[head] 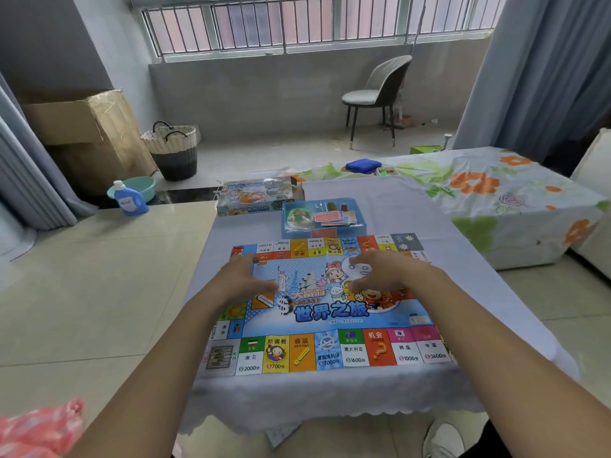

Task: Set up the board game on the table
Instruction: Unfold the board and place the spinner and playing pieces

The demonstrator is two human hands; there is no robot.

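Board lies unfolded and flat on the table, printed side up, near edge close to the table's front edge. Table covered in a pale cloth that hangs over the front.

Left hand over the board's left-centre, fingers spread and relaxed, holding nothing — whether the palm actually touches the sheet cannot be told. Right hand over the right-centre, fingers likewise spread and slightly bent, nothing gripped; contact with the board unclear. Both forearms reach in from the bottom of the view.

Beyond the board's far edge, just beside it: blue tray holding cards, paper money and a clear bag of small pieces. Further back and to the left of the tray, game box lid with the same cartoon artwork, sitting at the table's far left corner.

Surroundings — floral-covered surface to the right of the table with a blue cloth on it. On the floor at left, blue detergent bottle next to a green basin; woven basket and cardboard box behind. Grey chair under the barred window.
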